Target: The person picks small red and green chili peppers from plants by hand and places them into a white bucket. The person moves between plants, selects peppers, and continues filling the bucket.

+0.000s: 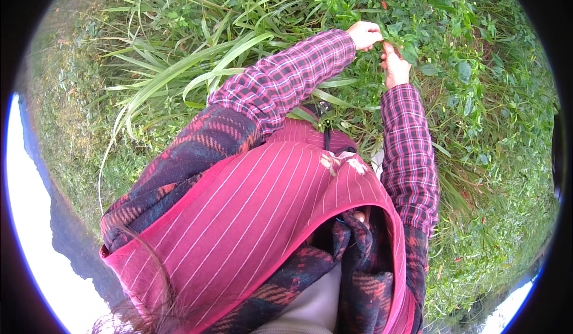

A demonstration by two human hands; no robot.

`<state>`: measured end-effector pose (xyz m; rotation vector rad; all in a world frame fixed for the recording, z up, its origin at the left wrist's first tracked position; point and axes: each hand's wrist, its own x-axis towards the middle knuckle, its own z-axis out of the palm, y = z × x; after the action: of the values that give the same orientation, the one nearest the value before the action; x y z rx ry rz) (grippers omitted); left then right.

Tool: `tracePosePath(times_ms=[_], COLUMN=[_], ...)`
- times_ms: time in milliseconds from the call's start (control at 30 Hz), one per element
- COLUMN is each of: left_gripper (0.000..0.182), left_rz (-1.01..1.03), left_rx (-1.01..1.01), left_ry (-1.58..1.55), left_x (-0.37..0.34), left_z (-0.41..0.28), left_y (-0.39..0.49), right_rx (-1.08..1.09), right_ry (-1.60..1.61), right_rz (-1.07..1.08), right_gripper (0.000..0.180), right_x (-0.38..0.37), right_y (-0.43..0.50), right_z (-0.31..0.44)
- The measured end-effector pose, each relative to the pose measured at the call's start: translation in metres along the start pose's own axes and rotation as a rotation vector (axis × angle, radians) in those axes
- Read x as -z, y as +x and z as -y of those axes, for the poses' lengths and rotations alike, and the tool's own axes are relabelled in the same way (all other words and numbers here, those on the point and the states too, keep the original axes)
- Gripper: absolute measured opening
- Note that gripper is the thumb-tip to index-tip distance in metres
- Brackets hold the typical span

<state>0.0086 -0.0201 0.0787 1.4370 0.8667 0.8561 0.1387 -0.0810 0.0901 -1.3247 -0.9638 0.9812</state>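
Both hands reach out to a leafy green plant [405, 43] near the top of the view. My left hand [365, 35] comes from the left with bent fingers, its fingertips at the plant's stems. Just right of and below it, my right hand [395, 65] is raised with its thumb and fingers among the leaves. The fingertips of the two hands are close together. Leaves partly cover the right fingers, and what either hand pinches is too small to tell. Plaid sleeve covers [286, 79] reach to both wrists. A red striped apron [250, 200] hangs below.
Long grass blades [174, 74] arch at the left of the arms. Small red peppers [384, 4] show among the foliage, with another red one [457, 259] at the lower right. Dense leafy plants [474, 110] stand to the right.
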Motion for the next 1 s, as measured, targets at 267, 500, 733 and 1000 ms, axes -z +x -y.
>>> tracePosePath(times_ms=[267, 500, 733, 1000], left_gripper=[0.032, 0.017, 0.016, 0.049], left_rz=[-0.086, 0.024, -0.107, -0.387], left_rx=[-0.137, 0.023, 0.022, -0.307], left_ry=[0.546, -0.124, -0.113, 0.27], left_x=[-0.001, 0.016, 0.013, -0.008], left_z=[-0.008, 0.003, 0.016, -0.013], left_y=[-0.015, 0.006, 0.03, -0.009], right_rx=[-0.07, -0.203, 0.024, 0.233], right_ry=[0.195, 0.804, -0.21, -0.858], right_rz=[0.095, 0.346, 0.256, -0.035], right_gripper=[0.016, 0.009, 0.006, 0.024], right_x=[0.007, 0.027, 0.032, 0.013], right_y=[0.003, 0.022, 0.001, 0.015], right_z=[-0.007, -0.006, -0.017, -0.043])
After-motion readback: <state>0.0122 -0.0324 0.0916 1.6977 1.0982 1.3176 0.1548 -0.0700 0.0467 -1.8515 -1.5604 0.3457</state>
